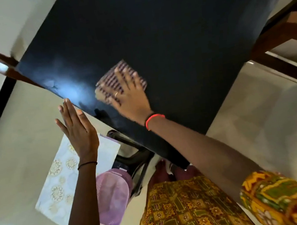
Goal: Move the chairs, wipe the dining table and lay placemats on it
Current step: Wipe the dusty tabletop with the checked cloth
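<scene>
Right hand (131, 97) pins striped cloth (108, 83) flat on counter (171, 33), fingers straight; left hand (77, 130) open at the left edge. Risk: I overshoot and sweep the cloth off that edge.

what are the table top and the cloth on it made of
Table top: seemingly dark glass or glossy laminate; it reflects a light glare and shows smeary streaks. Cloth under the right hand: likely soft woven fabric, matte, striped, lying limp and flat.

A striped cloth (106, 84) lies flat on the dark, glossy worktop (169, 23) near its left edge, pressed under the right hand (131, 97).
</scene>
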